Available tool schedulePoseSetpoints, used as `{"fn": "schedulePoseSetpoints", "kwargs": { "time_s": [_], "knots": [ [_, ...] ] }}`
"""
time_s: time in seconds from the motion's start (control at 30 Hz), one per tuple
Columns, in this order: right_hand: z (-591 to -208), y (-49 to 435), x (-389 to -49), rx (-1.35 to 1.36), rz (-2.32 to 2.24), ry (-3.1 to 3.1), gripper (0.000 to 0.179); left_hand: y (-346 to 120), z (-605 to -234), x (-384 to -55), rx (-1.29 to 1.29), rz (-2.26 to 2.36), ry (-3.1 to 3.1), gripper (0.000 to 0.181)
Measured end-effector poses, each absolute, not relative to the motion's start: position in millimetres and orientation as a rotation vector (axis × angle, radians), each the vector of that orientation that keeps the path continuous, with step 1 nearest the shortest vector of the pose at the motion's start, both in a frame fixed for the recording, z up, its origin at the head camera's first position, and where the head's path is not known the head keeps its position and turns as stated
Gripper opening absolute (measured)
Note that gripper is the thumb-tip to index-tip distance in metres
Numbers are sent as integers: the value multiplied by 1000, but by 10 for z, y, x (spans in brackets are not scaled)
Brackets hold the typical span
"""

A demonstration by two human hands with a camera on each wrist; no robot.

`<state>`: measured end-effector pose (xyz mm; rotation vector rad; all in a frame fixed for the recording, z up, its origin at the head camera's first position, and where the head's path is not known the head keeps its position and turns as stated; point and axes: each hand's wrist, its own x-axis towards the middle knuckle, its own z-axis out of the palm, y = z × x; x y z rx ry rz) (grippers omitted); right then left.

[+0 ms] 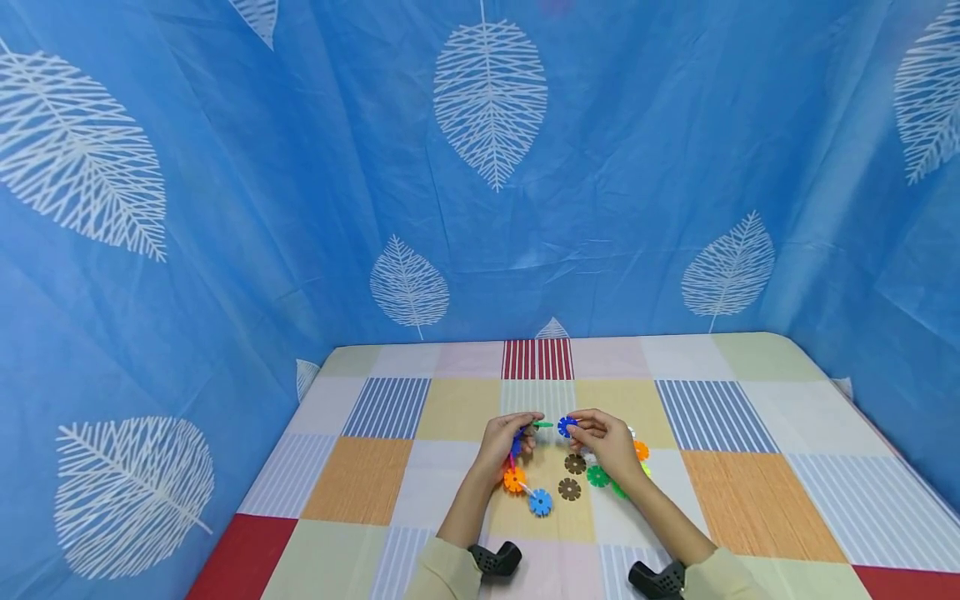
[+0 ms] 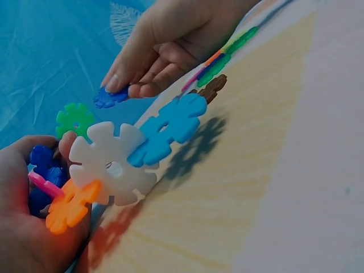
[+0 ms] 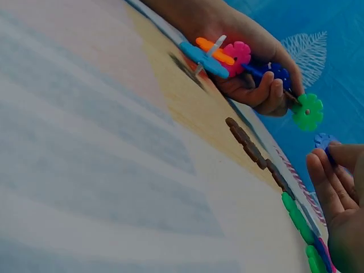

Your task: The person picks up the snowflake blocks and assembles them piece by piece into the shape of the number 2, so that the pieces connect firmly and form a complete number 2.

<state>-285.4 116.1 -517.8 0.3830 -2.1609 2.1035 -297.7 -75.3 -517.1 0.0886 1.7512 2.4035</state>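
Observation:
My left hand (image 1: pixel 498 443) grips a linked chain of plastic snowflake discs, its fingers curled round the dark blue part (image 2: pixel 46 170). From that grip a pink disc (image 2: pixel 45 185), an orange disc (image 2: pixel 68 210), a white disc (image 2: pixel 91 162) and a light blue disc (image 2: pixel 185 116) run toward the body. At the chain's other end a green disc (image 3: pixel 311 116) sticks out past the left fingertips. Between thumb and fingers, my right hand (image 1: pixel 611 446) pinches a single blue disc (image 2: pixel 108 99). A small gap separates this disc from the green one.
Two brown discs (image 1: pixel 569 483) lie on the patchwork tablecloth (image 1: pixel 540 571) between the forearms. Loose green discs (image 1: pixel 597 471), an orange disc (image 1: pixel 641 448) and others lie under and beside the right hand. A blue leaf-print curtain (image 1: pixel 600 208) surrounds the table's back and sides.

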Motion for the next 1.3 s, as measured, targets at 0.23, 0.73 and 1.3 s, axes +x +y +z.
{"fn": "schedulePoseSetpoints", "kwargs": {
  "time_s": [0.23, 0.73, 1.3],
  "knots": [
    [-5180, 1088, -2850, 304, 2339, -2038, 29, -756, -5163, -2977, 113, 2336, 1819, 28],
    [-5174, 1012, -2839, 271, 2359, -1976, 23, -732, -5174, -2949, 119, 2336, 1867, 28],
    [-5236, 969, -2828, 250, 2386, -1952, 22, -721, -5180, -2949, 150, 2355, 1835, 29]
  ]
}}
